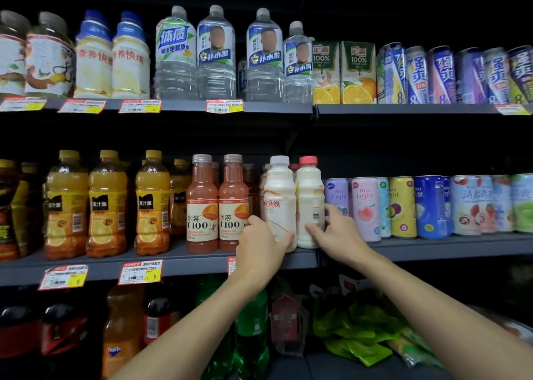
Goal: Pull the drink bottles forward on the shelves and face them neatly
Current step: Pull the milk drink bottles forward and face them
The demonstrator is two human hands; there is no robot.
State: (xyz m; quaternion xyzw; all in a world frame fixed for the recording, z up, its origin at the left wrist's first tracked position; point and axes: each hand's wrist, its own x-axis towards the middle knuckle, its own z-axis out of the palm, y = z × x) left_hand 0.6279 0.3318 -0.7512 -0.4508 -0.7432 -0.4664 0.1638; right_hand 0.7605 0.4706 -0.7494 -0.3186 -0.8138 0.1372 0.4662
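Left hand [261,242] grasps the white-capped cream plastic bottle [279,195]; right hand [337,232] grasps the adjacent pink-capped cream plastic bottle [309,189]; both upright on flat grey shelf [173,264]

Retail shop, drinks aisle: dark shelves [196,267] stocked with rows of bottles [107,206], cans [402,206], juice cartons [357,72]; price tags [140,271] along the shelves' front edges.

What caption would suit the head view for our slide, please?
Left hand grips the white-capped bottle, right hand the pink-capped bottle, on the middle shelf.
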